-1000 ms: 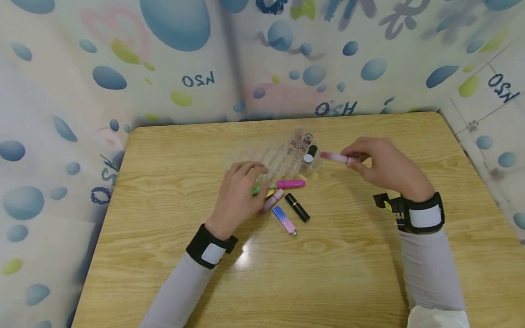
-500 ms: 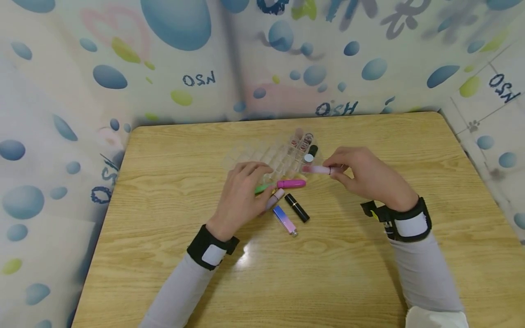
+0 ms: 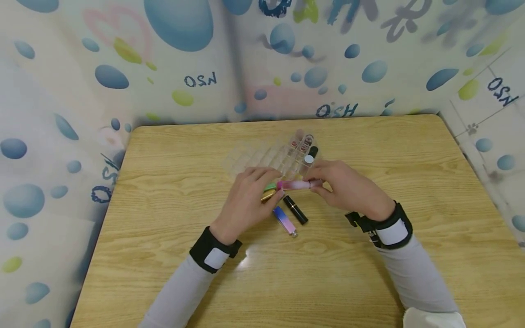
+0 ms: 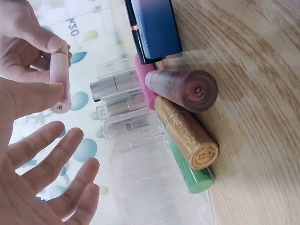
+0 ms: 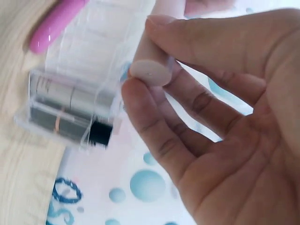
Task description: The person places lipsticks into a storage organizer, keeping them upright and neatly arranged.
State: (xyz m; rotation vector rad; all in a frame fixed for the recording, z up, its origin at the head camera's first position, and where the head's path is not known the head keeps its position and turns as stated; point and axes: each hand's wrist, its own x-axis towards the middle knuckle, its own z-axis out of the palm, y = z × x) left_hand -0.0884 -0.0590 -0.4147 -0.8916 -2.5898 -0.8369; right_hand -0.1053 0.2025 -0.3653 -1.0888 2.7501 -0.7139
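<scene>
Between thumb and fingers, my right hand [image 3: 346, 189] pinches a pale pink lip gloss tube [image 3: 299, 184], held level above the table. Its blunt cap end faces the right wrist view. My left hand [image 3: 252, 193] has its fingers spread, and its thumb is at the tube's far end; whether it touches cannot be told. Below the hands lie a gold lipstick [image 4: 187, 133], a green tube [image 4: 190, 171], a lilac lip gloss tube [image 4: 185, 89], a magenta tube [image 5: 54, 28], a black lipstick [image 3: 295, 209] and a blue-and-pink lipstick [image 3: 285, 222].
A clear compartment organizer [image 3: 262, 157] stands behind the hands, with several lipsticks in its right-hand cells, among them a black-capped one [image 5: 101, 132]. The wooden table [image 3: 328, 282] meets a patterned wall covering [image 3: 246, 59] at the back.
My right hand has brought the lip gloss tube leftward and nearer, from right of the organizer to the left hand. My left hand has shifted slightly right, its thumb reaching toward the tube.
</scene>
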